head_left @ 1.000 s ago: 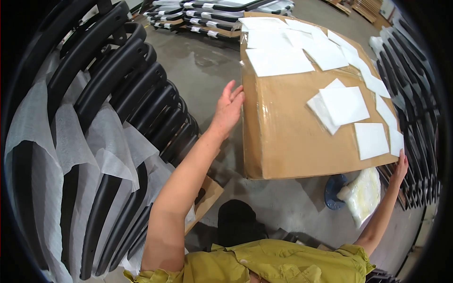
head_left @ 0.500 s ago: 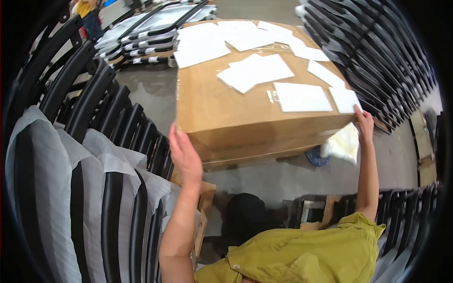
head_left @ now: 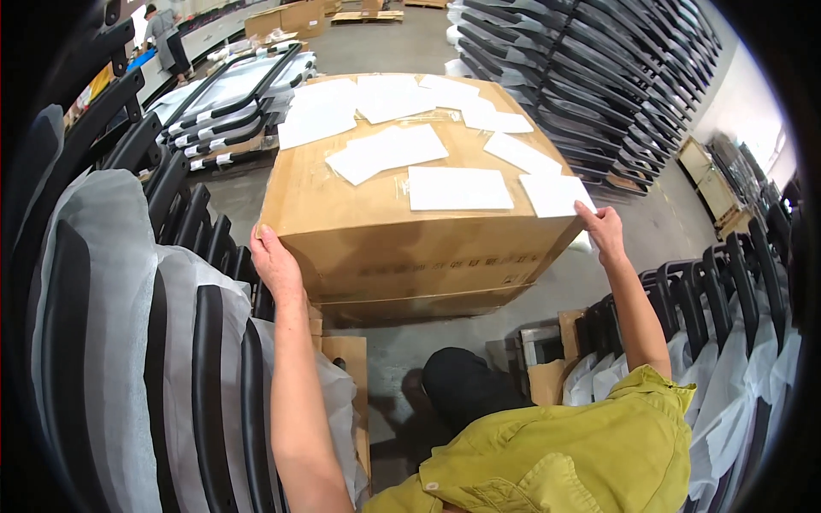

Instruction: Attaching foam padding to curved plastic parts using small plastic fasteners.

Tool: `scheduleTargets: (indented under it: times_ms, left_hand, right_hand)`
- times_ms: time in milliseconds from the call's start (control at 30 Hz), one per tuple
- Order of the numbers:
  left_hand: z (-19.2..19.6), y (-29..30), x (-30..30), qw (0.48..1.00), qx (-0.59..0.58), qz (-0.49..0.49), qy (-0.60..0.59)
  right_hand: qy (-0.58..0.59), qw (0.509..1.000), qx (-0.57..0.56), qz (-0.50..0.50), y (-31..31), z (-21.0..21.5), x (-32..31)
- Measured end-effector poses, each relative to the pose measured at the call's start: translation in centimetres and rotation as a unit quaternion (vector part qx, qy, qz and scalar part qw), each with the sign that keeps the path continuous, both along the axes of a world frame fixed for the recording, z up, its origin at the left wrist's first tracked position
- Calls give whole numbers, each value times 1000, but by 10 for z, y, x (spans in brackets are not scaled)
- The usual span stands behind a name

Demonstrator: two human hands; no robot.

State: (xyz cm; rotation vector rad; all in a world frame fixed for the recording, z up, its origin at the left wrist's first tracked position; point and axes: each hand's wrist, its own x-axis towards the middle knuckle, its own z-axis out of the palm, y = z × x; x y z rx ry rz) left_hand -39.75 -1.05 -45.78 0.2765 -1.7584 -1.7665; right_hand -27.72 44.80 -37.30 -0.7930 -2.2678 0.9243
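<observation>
The left hand (head_left: 276, 267) and the right hand (head_left: 605, 231) are gripping the near top corners of the big cardboard box (head_left: 410, 256) in front of the person. White sheets (head_left: 460, 188) are already lying on top; neither hand is letting go yet.

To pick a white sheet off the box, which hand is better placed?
Probably the right hand, beside a white sheet; the left hand is at a bare corner of the box.

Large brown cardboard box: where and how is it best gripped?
Probably grip the box by its near top corners, left hand from the left, right hand from the right: it is wide, its front flat without visible handles, with flat white sheets on top.
</observation>
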Motion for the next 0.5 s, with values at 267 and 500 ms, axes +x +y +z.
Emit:
scheduleTargets:
  times_ms: [267,500]
  left_hand:
    - [14,15,67,999,7,-13,30]
    - [37,16,143,992,-69,-67,77]
  right_hand:
    - [-82,994,-71,11,4,9,46]
    - [-70,997,-24,1,19,9,41]
